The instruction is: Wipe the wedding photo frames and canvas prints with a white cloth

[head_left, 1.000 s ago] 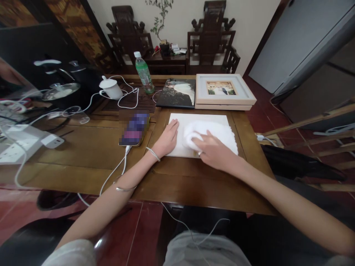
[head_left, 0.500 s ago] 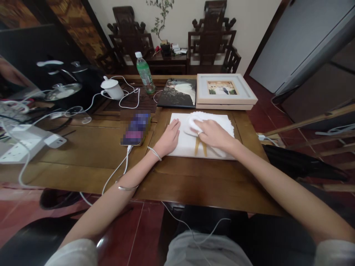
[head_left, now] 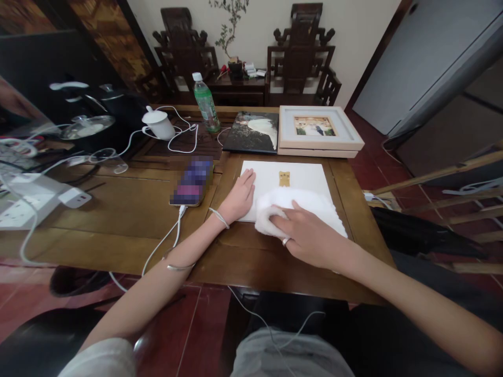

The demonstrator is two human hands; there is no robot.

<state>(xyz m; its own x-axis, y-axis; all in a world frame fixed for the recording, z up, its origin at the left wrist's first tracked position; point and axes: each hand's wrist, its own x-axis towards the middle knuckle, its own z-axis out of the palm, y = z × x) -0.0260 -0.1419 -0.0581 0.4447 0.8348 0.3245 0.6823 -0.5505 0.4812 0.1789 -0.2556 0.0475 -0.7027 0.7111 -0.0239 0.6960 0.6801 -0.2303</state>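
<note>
A white board (head_left: 304,175) lies flat on the wooden table, with a small gold figure (head_left: 284,178) showing near its middle. My left hand (head_left: 240,198) rests flat on the board's left edge, fingers stretched out and together. In my right hand (head_left: 304,230) is a bunched white cloth (head_left: 271,222), pressed over the front part of the board. The cloth covers the lower part of the gold figure and spreads past the board's right front corner.
Behind the board are a dark picture panel (head_left: 251,131) and a pale framed picture (head_left: 320,128). A phone (head_left: 192,183) on a white cable lies to the left. Farther off stand a green bottle (head_left: 207,104), a white lidded cup (head_left: 157,123) and a power strip (head_left: 29,201).
My right hand has drawn the white cloth toward me, from the board's middle to its front edge. The gold figure's top now shows and its lower part is covered. My left hand stays put.
</note>
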